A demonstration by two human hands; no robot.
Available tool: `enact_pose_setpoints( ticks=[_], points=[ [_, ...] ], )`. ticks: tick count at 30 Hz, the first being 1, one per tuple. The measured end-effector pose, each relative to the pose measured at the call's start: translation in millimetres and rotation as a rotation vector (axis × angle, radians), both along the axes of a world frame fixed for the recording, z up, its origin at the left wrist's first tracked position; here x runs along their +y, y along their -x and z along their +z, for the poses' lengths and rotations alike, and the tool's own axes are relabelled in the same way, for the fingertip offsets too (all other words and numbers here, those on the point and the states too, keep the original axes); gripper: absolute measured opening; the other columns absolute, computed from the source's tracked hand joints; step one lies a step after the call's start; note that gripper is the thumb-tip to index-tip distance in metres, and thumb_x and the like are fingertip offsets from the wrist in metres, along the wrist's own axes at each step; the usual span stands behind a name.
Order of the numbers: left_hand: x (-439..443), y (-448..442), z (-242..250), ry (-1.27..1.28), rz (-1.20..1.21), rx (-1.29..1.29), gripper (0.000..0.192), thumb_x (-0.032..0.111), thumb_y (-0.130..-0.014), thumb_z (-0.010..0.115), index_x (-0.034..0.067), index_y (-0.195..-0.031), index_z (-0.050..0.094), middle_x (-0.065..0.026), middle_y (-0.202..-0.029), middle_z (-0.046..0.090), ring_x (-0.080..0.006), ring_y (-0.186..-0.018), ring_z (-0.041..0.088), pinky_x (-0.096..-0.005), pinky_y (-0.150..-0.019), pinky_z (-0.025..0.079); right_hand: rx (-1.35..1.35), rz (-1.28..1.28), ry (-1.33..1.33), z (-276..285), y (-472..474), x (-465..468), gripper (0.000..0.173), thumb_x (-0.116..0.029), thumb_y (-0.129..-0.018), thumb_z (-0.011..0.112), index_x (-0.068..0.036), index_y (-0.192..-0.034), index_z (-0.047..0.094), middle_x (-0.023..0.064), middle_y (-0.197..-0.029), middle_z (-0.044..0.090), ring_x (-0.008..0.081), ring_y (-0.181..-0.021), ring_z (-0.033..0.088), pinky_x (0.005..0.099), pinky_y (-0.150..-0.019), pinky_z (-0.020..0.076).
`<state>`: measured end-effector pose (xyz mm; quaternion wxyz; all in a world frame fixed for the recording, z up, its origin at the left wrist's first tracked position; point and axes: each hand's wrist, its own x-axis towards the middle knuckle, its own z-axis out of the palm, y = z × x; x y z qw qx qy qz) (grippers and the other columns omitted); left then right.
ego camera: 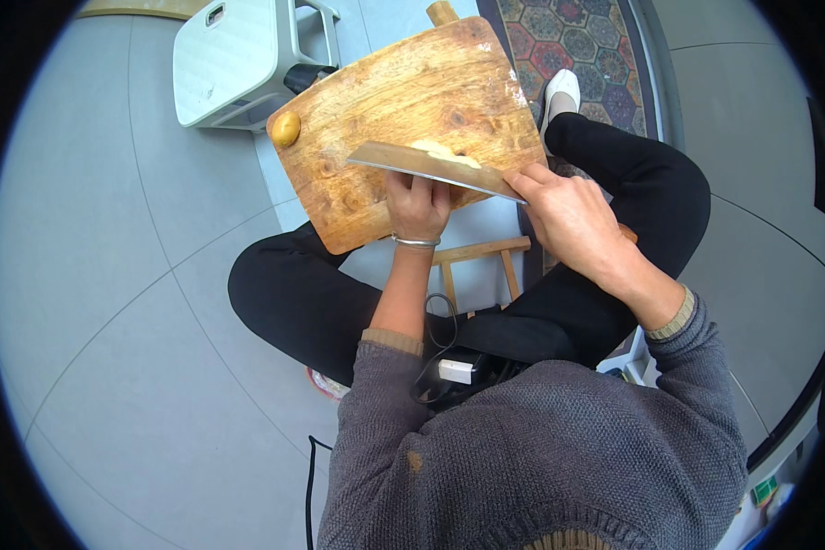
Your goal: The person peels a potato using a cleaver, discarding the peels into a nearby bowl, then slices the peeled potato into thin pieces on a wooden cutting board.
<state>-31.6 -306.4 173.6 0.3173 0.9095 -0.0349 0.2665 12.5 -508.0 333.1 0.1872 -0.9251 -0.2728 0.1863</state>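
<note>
My right hand grips a kitchen cleaver, its broad blade slanting across the wooden cutting board. Behind my wrist shows a bit of the wooden handle. Pale slices show along the blade's far edge; whether they cling to it or lie on the board I cannot tell. My left hand is at the board's near side, its fingertips hidden beneath the blade, so what they touch is out of sight. A yellow-brown potato rests at the board's left corner.
A white plastic stool stands beyond the board on the left. Under my forearms is a wooden slatted frame. Black cables hang at my lap. A hexagon-patterned mat lies at the far right, near my white shoe.
</note>
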Motion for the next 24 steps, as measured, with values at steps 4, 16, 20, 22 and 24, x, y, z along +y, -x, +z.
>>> enact_pose_setpoints(
  ticks=[4, 16, 20, 22, 24],
  points=[
    [0.1, -0.5, 0.0, -0.005, -0.009, -0.007, 0.038, 0.007, -0.076, 0.071, 0.004, -0.113, 0.067, -0.0257, -0.108, 0.057, -0.0435, -0.099, 0.058, -0.0487, -0.081, 0.052, 0.003, 0.01, 0.019, 1.8, -0.4, -0.3, 0.021, 0.001, -0.077, 0.06, 0.002, -0.098, 0.062, 0.0163, -0.085, 0.064, 0.0354, -0.072, 0.069, 0.0428, -0.06, 0.0556],
    [0.0, -0.5, -0.1, 0.045, -0.036, 0.009, 0.041, 0.004, -0.075, 0.069, 0.0, -0.116, 0.063, -0.0255, -0.112, 0.055, -0.0447, -0.103, 0.054, -0.0492, -0.087, 0.048, 0.017, 0.017, 0.051, -7.9, -4.2, 10.3, 0.028, 0.003, -0.078, 0.058, 0.001, -0.106, 0.063, 0.0166, -0.088, 0.063, 0.0373, -0.072, 0.067, 0.045, -0.061, 0.0542],
    [-0.9, -0.1, -1.1, 0.035, -0.019, 0.021, 0.039, 0.004, -0.077, 0.069, 0.0, -0.115, 0.062, -0.0248, -0.115, 0.053, -0.042, -0.102, 0.055, -0.0467, -0.086, 0.048, 0.035, -0.007, 0.059, -10.2, -4.0, 10.0, 0.026, 0.003, -0.078, 0.058, 0.002, -0.103, 0.063, 0.0182, -0.088, 0.063, 0.0379, -0.073, 0.067, 0.0457, -0.063, 0.0544],
    [-1.3, -1.2, 0.2, 0.05, -0.025, 0.003, 0.038, 0.004, -0.078, 0.068, -0.001, -0.116, 0.061, -0.0243, -0.117, 0.052, -0.04, -0.101, 0.056, -0.0454, -0.085, 0.049, 0.026, 0.012, 0.029, -19.0, -8.7, 16.1, 0.024, 0.003, -0.078, 0.058, 0.001, -0.101, 0.063, 0.0186, -0.088, 0.064, 0.0382, -0.075, 0.067, 0.0463, -0.064, 0.0545],
    [-1.6, -2.9, 2.4, 0.038, -0.026, -0.04, 0.035, 0.003, -0.08, 0.068, 0.0, -0.115, 0.062, -0.0232, -0.119, 0.053, -0.0377, -0.098, 0.058, -0.0436, -0.082, 0.052, 0.021, 0.005, 0.024, -25.9, -10.3, 18.7, 0.022, 0.003, -0.078, 0.058, 0.001, -0.099, 0.063, 0.0186, -0.087, 0.064, 0.0386, -0.077, 0.067, 0.0468, -0.065, 0.0546]
  ],
)
